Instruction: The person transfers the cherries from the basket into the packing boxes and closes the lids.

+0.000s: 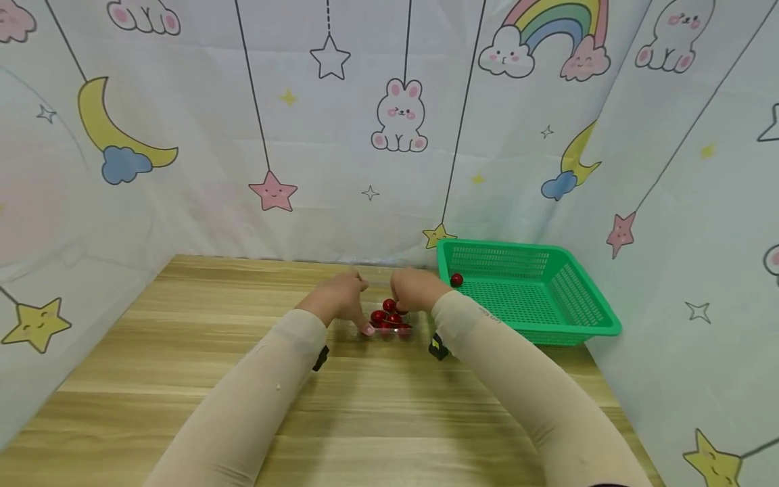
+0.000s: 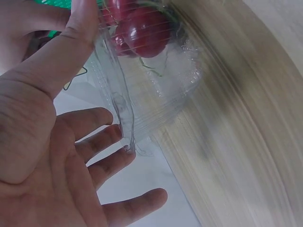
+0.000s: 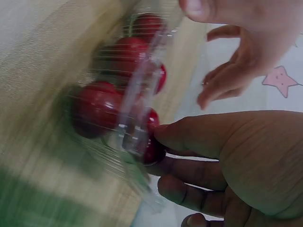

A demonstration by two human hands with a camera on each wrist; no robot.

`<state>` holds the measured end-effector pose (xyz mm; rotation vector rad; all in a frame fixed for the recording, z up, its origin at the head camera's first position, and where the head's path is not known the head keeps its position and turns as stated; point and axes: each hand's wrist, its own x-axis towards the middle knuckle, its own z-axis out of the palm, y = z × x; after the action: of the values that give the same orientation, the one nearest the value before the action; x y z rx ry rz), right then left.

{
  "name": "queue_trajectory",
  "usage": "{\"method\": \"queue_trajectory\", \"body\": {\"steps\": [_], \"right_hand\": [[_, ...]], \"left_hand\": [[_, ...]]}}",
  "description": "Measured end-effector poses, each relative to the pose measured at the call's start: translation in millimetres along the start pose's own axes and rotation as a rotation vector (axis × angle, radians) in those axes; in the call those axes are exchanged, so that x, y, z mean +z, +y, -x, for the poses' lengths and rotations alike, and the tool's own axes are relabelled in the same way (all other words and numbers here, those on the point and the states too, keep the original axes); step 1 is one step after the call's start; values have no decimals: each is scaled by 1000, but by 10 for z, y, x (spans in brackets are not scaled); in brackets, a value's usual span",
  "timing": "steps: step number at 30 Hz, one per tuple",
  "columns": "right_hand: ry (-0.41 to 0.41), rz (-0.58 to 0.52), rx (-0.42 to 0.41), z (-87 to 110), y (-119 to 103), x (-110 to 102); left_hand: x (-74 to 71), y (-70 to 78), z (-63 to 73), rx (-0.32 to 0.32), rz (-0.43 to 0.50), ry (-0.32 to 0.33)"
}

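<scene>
A clear plastic box [image 2: 118, 99] with several dark red cherries [image 1: 385, 318] inside sits on the wooden table in front of me. My left hand [image 1: 342, 297] is at its left side, the thumb by the near edge. In the left wrist view the other fingers are spread loosely along the clear rim. At the box's right side, my right hand [image 1: 420, 287] reaches over the opening. Its thumb and forefinger pinch one cherry [image 3: 152, 150] at the rim, seen in the right wrist view.
To the right stands a green plastic basket [image 1: 593, 304] with slotted walls. One cherry [image 1: 456, 279] lies in its left end. Behind the table [image 1: 365, 419] hangs a white cloth [image 1: 341, 149] printed with stars, moons and bunnies.
</scene>
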<state>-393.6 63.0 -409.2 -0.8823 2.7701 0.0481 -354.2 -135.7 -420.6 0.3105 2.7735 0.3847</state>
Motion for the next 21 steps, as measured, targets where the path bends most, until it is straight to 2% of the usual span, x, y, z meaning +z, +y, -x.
{"method": "queue_trajectory", "body": {"steps": [8,16,21], "right_hand": [[-13,3,3,-11,6,20],[7,-136,14,189,156,-297],[45,-148,68,287,374,-540]], "left_hand": [[4,7,-7,8,4,0],[4,17,-1,-3,19,-6],[14,13,4,2,15,1]]}}
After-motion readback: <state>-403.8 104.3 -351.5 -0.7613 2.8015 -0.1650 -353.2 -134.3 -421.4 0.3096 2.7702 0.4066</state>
